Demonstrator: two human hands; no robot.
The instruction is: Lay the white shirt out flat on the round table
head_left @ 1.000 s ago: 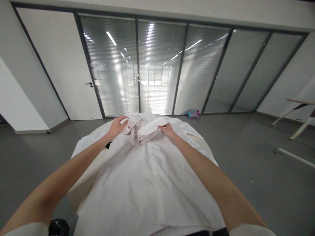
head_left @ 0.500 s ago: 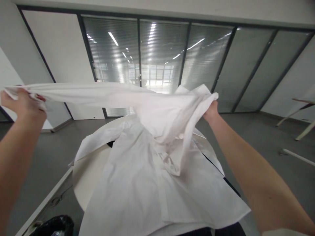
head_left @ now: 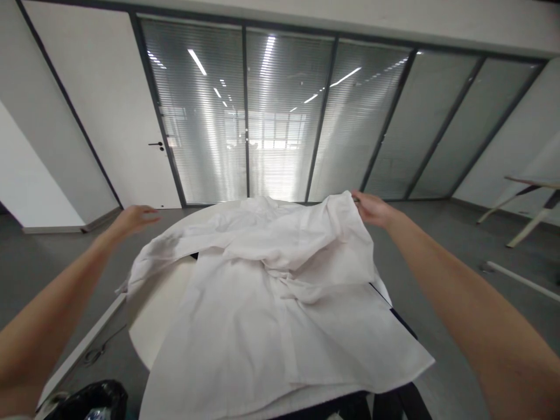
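A white shirt [head_left: 249,326] lies spread over a round white table [head_left: 164,309], its lower hem hanging past the near edge. Across its upper part runs a bunched layer of white cloth [head_left: 319,239]; I cannot tell whether it belongs to the same garment. At the far right corner of this cloth, my right hand [head_left: 370,208] pinches its edge, fingertips partly hidden. My left hand [head_left: 133,221] hangs in the air left of the table, above the sleeve [head_left: 160,254], its fingers stretched out and holding nothing.
A black-lined bin [head_left: 94,402] stands on the floor at the lower left, near a cable [head_left: 94,354] and a white bar [head_left: 83,350]. Another table [head_left: 531,184] is at the right. A glass partition with blinds [head_left: 280,116] and a door [head_left: 114,116] close off the back.
My left hand has let go of the stretched cloth and moved right and down. The cloth has dropped onto the shirt. My right hand has lowered slightly, still gripping its corner.
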